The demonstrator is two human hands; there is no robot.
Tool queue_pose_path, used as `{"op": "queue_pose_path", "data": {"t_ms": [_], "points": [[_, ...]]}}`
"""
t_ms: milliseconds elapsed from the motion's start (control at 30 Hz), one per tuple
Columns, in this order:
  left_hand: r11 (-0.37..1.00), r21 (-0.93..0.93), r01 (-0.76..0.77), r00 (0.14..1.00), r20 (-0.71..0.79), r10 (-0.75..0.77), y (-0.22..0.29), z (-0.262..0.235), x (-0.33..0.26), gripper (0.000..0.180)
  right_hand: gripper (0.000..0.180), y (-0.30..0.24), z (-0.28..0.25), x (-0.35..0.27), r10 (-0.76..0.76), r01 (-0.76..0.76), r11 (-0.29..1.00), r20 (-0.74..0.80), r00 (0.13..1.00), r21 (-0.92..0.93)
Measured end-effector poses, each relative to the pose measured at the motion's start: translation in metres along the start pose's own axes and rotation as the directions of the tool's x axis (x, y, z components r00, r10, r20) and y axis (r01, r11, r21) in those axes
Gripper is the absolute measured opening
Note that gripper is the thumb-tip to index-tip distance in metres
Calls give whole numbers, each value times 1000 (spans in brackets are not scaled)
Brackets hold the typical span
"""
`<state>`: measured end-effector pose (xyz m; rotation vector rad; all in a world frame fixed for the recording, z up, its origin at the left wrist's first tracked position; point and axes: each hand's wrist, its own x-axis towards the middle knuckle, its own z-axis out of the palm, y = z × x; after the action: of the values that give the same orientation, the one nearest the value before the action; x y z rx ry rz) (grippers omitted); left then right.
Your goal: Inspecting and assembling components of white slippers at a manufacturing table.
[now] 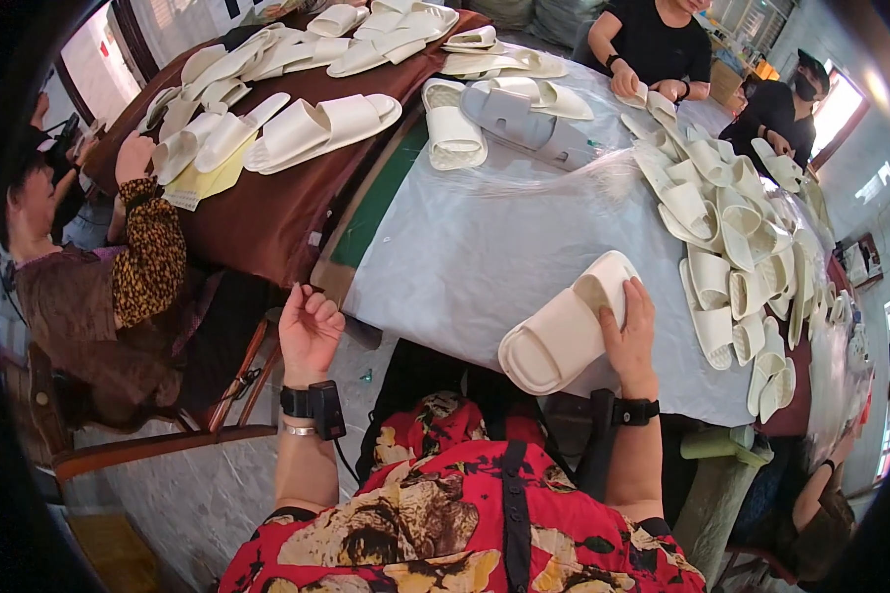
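Note:
My right hand [631, 331] grips a cream slide slipper [552, 341] by its heel end, thumb on the inside and fingers round the outer edge. The slipper is tilted above the near edge of the table, its broad strap facing up. My left hand [311, 331] is raised beside the table's left corner with its fingers curled in and the thumb against the index finger. Whatever it may pinch is too small to make out. On the pale sheet farther back lie a cream slipper [455, 127] and a grey-blue slipper [529, 124].
A large heap of cream slippers [732, 208] covers the table's right side. More slippers [316, 128] lie on the brown-covered table [237, 222] at left. Clear plastic wrap [593, 176] rests on the pale sheet [435, 262]. Co-workers sit at left, far side and right.

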<state>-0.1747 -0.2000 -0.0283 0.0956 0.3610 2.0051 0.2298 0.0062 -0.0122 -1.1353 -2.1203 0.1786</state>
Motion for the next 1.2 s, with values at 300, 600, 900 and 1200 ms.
{"op": "queue_pose_path", "data": {"t_ms": [300, 600, 900, 1200], "points": [[999, 36, -5, 997, -81, 7, -5, -3, -5, 21, 49, -1, 1, 0, 4, -4, 1000, -7, 1000, 12], [982, 167, 87, 984, -166, -59, -18, -19, -26, 18, 51, 2, -1, -4, 20, -20, 1000, -3, 1000, 4], [-834, 533, 141, 845, -503, -179, -12, -152, -112, 43, 62, 4, -6, 1, 74, -74, 997, 66, 995, 0], [-522, 834, -178, 983, 124, -137, -69, -11, -61, 31, 71, -14, -24, -8, 110, -98, 990, 116, 987, -104]]}}
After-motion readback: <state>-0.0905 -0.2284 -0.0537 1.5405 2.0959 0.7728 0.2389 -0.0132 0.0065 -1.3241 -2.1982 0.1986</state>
